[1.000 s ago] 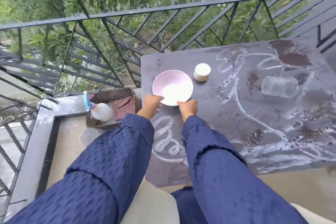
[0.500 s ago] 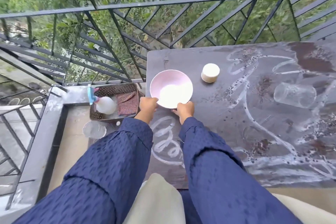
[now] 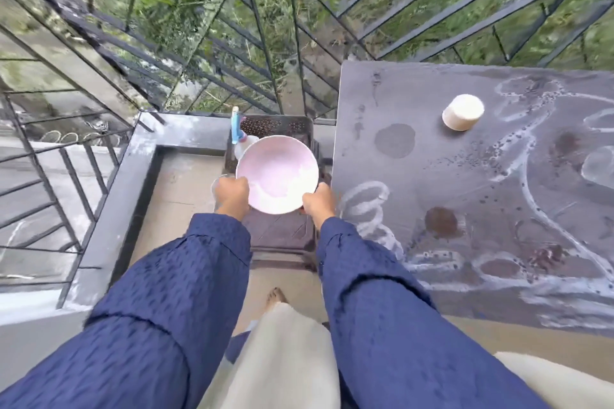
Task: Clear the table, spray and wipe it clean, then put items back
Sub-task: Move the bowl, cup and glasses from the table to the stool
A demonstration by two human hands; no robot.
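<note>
Bowl [image 3: 277, 173] held over crate [image 3: 275, 236] | left hand [image 3: 232, 192], right hand [image 3: 319, 205]: grips clasp rim

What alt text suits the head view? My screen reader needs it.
Both hands, left hand and right hand, hold a pink bowl above a brown basket beside the dirty table. A white cup remains on the table.

Both blue-sleeved arms reach forward side by side, the left hand [image 3: 231, 194] and right hand [image 3: 319, 204] each curled closed with knuckles up, gripping something between them.
</note>
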